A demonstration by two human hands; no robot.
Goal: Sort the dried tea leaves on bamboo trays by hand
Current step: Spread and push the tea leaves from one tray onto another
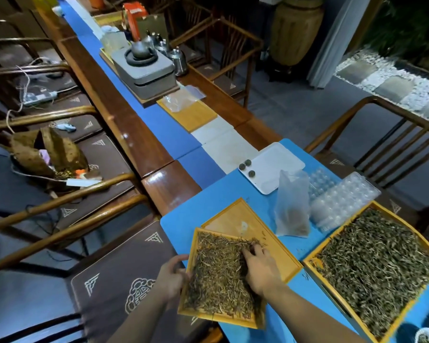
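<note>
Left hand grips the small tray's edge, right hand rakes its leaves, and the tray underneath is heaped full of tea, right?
Not quite. The head view shows the tray underneath nearly bare. Left hand does grip the small tray; right hand is on its leaves.

Up the table a dark teapot point(139, 49) sits on a grey tea tray point(144, 68) — metal canisters point(177, 59) just beside it. Nearer: a white tray point(273, 167) (three dark balls point(247, 167) on it), a plastic bag point(292, 204).

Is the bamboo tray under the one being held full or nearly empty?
Nearly empty: the lower bamboo tray shows bare wood, only a few stray leaves.
</note>
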